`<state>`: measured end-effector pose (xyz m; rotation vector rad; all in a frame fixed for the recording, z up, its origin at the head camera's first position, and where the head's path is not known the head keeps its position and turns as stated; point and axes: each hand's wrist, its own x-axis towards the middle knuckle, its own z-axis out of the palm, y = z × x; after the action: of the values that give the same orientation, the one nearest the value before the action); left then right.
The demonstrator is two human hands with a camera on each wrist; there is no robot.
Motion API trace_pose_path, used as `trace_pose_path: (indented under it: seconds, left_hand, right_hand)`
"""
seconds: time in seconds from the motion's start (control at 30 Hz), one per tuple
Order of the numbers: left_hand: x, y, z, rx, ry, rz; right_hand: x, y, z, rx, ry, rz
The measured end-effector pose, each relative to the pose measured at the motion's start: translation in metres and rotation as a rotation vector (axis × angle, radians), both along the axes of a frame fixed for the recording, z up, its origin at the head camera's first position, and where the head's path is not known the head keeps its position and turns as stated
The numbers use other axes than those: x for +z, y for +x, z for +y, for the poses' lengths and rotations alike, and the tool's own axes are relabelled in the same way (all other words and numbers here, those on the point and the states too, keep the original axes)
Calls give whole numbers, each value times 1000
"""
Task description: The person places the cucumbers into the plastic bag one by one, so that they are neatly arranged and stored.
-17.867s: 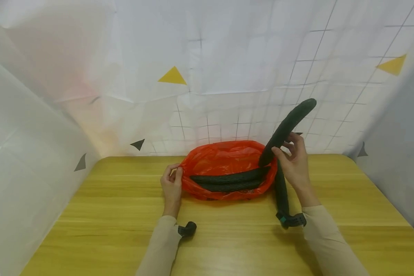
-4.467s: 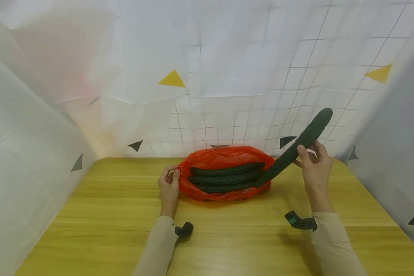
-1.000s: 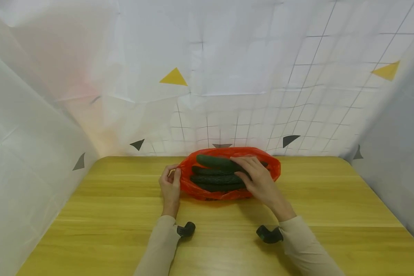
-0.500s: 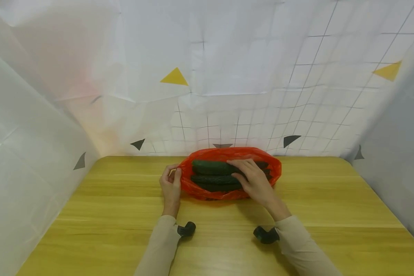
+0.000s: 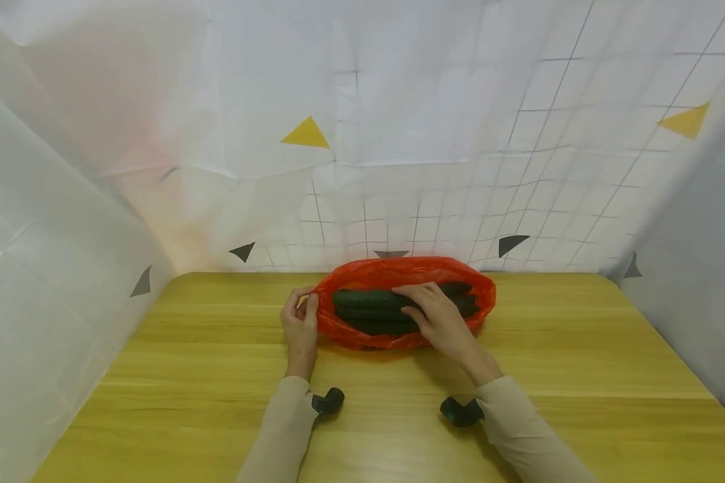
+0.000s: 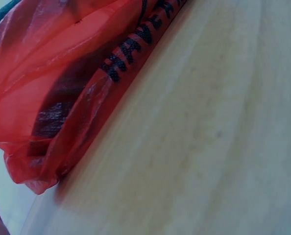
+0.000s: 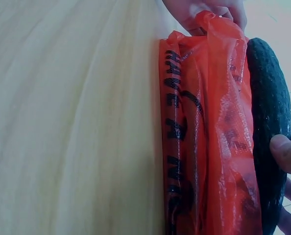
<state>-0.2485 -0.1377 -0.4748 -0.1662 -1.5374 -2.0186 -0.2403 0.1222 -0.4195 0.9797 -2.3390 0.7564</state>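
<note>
A red plastic bag (image 5: 401, 268) lies on the table with its mouth wide, and several dark green cucumbers lie side by side in it. At its left end, my left hand (image 5: 299, 329) pinches the gathered edge. My right hand (image 5: 440, 322) holds one cucumber (image 5: 364, 298) from above, on top of the others inside the bag. In the right wrist view the thumb (image 7: 286, 154) presses on that cucumber (image 7: 268, 93), which shows above the bag's side. The left wrist view shows the bag's printed side (image 6: 33, 98) with dark shapes through the plastic; most of the hand is out of that frame.
The bag stands near the back of a wooden table (image 5: 175, 376). Behind it hangs a white sheet (image 5: 399, 121) with grid lines and triangles, and similar sheets close off both sides. A black wrist device (image 5: 329, 401) sits on each sleeve.
The cucumber held up right of the bag 4.5 s ago is now inside it, lowered onto the others over the last second. The cucumber lying on the table 17.9 s ago is gone from there.
</note>
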Motion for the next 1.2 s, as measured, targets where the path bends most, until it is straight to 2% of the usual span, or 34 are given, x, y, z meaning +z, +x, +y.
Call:
trace_pose_path:
  seconds: [0.27,0.5,0.67,0.9,0.97,1.2]
  left_hand:
    - [4,1,1,1,-12,-16]
    - [12,8,1,-8,-13,-13]
    - [6,4,1,-10,-14,-4]
    - [7,4,1,-5,-4,-22]
    - [3,2,1,1,-5,-12]
    - [1,1,0,-5,6,-10]
  right_hand:
    - [-6,0,-4,-31,12,-37]
    - [-13,1,-8,-66,46,-64]
    - [-15,2,-9,-85,46,-73]
    - [-15,3,-11,-102,51,-86]
    - [-15,3,-11,-101,52,-88]
    - [-15,4,-12,-110,65,-109]
